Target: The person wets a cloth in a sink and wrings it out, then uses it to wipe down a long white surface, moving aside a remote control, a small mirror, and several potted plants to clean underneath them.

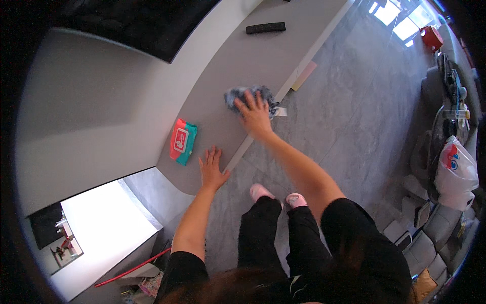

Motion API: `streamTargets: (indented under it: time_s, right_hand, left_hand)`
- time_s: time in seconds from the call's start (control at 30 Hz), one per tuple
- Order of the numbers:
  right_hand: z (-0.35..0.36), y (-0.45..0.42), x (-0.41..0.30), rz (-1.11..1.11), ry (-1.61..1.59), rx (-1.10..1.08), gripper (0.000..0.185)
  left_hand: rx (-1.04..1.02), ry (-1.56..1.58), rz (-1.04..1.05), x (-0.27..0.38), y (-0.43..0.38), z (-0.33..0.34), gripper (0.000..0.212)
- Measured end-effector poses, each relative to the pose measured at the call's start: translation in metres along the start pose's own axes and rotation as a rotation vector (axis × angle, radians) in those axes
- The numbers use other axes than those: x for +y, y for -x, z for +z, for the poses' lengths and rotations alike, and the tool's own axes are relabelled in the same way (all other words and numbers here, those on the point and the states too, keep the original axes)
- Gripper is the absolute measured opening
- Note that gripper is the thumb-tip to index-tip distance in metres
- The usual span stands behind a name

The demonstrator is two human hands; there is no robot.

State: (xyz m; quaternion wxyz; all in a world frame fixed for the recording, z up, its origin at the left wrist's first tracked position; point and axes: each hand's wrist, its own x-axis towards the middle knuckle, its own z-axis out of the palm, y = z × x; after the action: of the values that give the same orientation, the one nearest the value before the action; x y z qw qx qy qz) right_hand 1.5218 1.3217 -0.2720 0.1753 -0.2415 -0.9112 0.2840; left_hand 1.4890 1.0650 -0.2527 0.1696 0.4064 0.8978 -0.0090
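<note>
My right hand [255,117] lies with spread fingers on a crumpled blue-grey cloth [243,95], pressing it against a grey shelf top [212,102]. A white tag of the cloth hangs over the shelf's front edge. My left hand [212,169] rests flat near the rounded end of the shelf, fingers apart, thumb at the front edge, holding nothing. A red and teal pack of wet wipes [183,141] lies just beyond it, towards the wall. Farther along the shelf is a dark, narrow block-shaped object [265,28].
A black television screen [144,22] is on the wall above the shelf. A pink and yellow flat item [304,76] shows below the front edge. At the right stand a table holding a white plastic bag [455,171] and a grey sofa [425,250]. A red pole [133,267] is at lower left.
</note>
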Motion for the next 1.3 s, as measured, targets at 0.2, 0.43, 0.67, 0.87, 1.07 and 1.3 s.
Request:
streamTargets:
  time_s: [0.2, 0.43, 0.67, 0.87, 1.07, 1.3]
  right_hand:
    - [-0.002, -0.015, 0.028, -0.22, 0.224, -0.357, 0.054]
    - [-0.067, -0.079, 0.122, -0.059, 0.224, -0.281, 0.049]
    - [-0.064, -0.073, 0.094, 0.043, 0.149, -0.257, 0.05]
    - [-0.073, -0.079, 0.103, -0.04, 0.097, -0.296, 0.046]
    - [-0.08, -0.085, 0.109, -0.011, 0.091, -0.399, 0.048]
    - [-0.087, -0.088, 0.112, -0.048, 0.053, -0.403, 0.055]
  left_hand:
    - [-0.115, 0.002, -0.052, 0.005, 0.002, -0.021, 0.076]
    - [0.27, 0.181, -0.239, 0.049, -0.068, -0.049, 0.04]
    - [0.44, 0.073, 0.276, 0.146, -0.353, -0.155, 0.06]
    - [0.203, -0.244, 0.213, 0.16, -0.462, -0.138, 0.064]
    - [0.073, -0.05, 0.146, 0.164, -0.459, -0.142, 0.051]
    - [0.283, -0.061, 0.127, 0.052, -0.315, -0.108, 0.037]
